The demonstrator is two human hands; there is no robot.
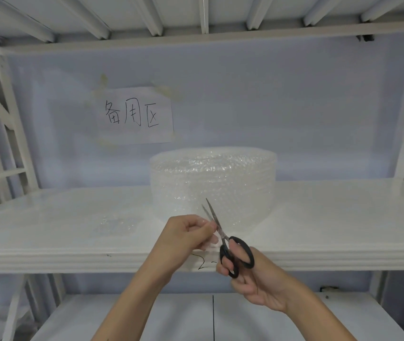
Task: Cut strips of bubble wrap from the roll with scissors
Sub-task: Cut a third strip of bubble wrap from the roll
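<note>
A wide roll of clear bubble wrap point(213, 178) stands on the white shelf point(60, 242), centred. Its loose end hangs toward me at the shelf's front. My left hand point(186, 235) pinches that loose end between thumb and fingers. My right hand point(252, 279) grips black-handled scissors point(230, 247), fingers through the loops. The blades point up and away, slightly apart, right beside my left fingertips and against the wrap. Flat pieces of cut bubble wrap point(114, 225) lie on the shelf to the left of the roll.
A paper sign point(137, 116) with handwritten characters is taped to the back wall above the roll. White shelf uprights stand at both sides. A lower shelf point(196, 316) shows beneath my arms, and the shelf above point(196, 18) hangs overhead.
</note>
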